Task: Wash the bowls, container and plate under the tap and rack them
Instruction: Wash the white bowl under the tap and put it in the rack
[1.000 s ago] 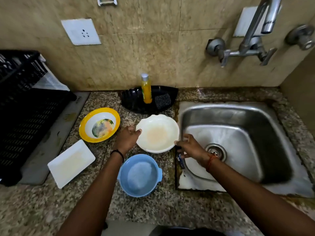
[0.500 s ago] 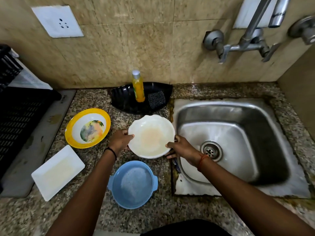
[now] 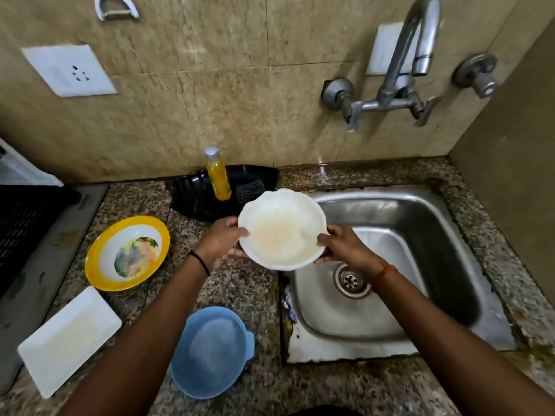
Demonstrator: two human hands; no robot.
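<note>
A white scalloped bowl point(image 3: 281, 228) with a faint orange stain is held up above the counter at the sink's left edge. My left hand point(image 3: 221, 242) grips its left rim and my right hand point(image 3: 342, 244) grips its right rim. On the counter lie a yellow-rimmed bowl point(image 3: 127, 253) with coloured residue, a white rectangular plate point(image 3: 68, 339) and a blue container point(image 3: 211, 351) with small side handles. The steel sink point(image 3: 420, 235) is at the right, and the tap point(image 3: 420, 34) on the wall above it runs no water.
A black tray point(image 3: 192, 196) by the wall holds a yellow soap bottle point(image 3: 218, 175) and a dark scrub pad point(image 3: 249, 190). A black rack point(image 3: 21, 226) stands at the far left on a grey mat point(image 3: 39, 265). The wall carries a socket point(image 3: 70, 70) and a second valve point(image 3: 477, 75).
Both hands have closed on the white bowl and lifted it off the counter, moving it up and right toward the sink. The camera view has shifted slightly.
</note>
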